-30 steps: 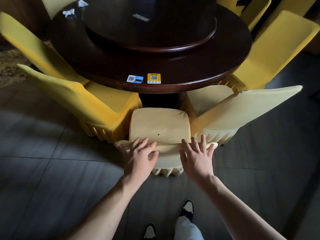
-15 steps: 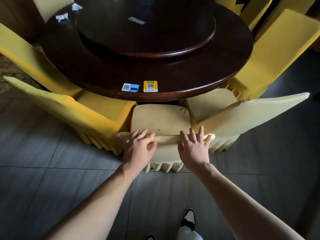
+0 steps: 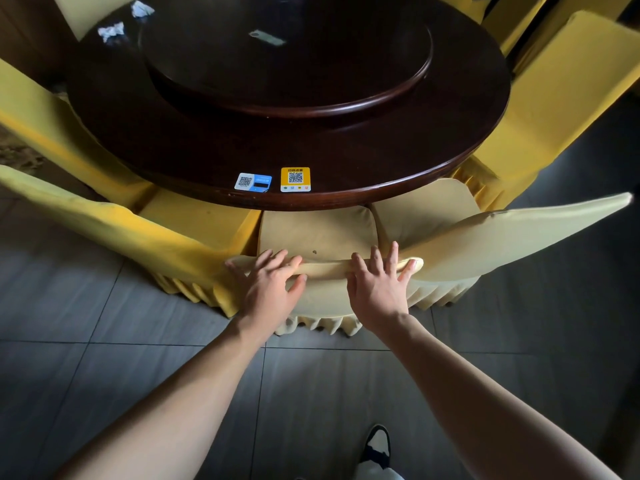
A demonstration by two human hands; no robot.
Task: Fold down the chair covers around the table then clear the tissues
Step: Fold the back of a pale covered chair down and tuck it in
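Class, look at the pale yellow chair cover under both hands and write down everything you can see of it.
The pale yellow chair cover looks like soft cloth and dresses the chair pushed in at the near edge of the round table. Its seat part carries a small dark mark. The top of the back forms a rolled band, and a pleated skirt hangs to the floor. The left hand and right hand rest on that band with fingers spread. Yellow covered chairs flank it closely on both sides.

From my remote seat, the bench (image 3: 346, 157) stood ahead, a turntable (image 3: 287, 60) on its middle. Two stickers (image 3: 273, 180) lay side by side at its near edge, two tissues (image 3: 110, 30) far left. The nearest chair (image 3: 317, 233) was tucked under, between neighbours; my left grip (image 3: 268, 284) and right grip (image 3: 379, 289) rested on its backrest top.
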